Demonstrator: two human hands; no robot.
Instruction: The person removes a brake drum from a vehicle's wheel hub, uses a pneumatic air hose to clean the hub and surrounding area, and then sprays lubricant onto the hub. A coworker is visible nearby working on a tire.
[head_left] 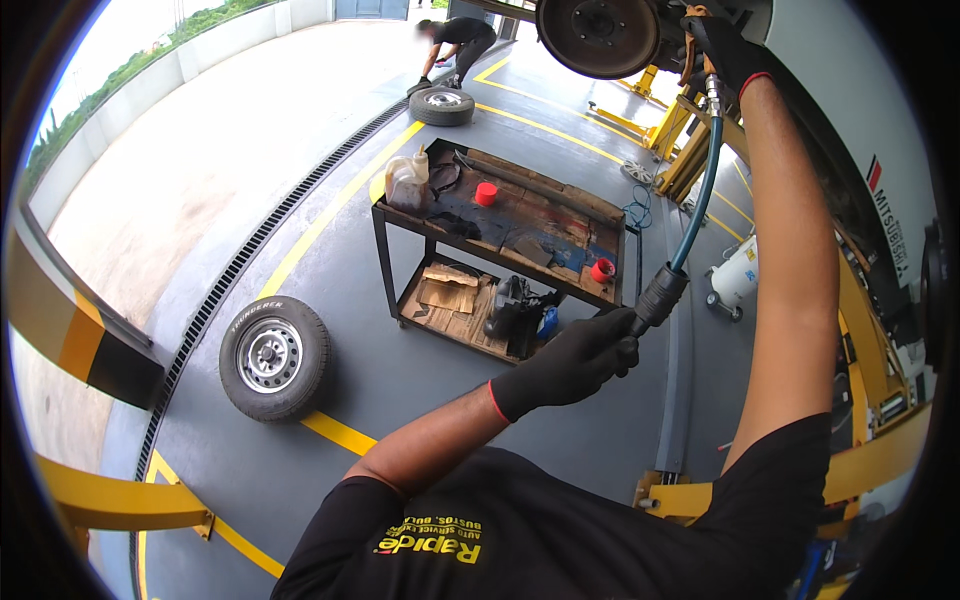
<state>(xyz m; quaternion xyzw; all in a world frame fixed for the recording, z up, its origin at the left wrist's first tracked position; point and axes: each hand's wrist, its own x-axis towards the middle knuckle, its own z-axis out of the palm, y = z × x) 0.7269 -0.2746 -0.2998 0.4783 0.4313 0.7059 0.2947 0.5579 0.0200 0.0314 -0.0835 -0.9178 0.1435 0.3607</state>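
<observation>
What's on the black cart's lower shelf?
Brown cardboard, some black items and a blue item at the right. The top tray hides part of the back; anything there can't be seen.

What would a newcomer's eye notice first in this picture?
The blue hose probably comes first, running from the gloved left hand up toward the gloved right hand, beside the brake drum at the top. The two-tier cart in the middle and the wheel on the floor at left might follow.

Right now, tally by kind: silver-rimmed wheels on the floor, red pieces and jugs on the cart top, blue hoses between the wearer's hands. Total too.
Silver-rimmed wheels: 2
Red pieces: 2
Jug: 1
Blue hose: 1
Total: 6
</observation>
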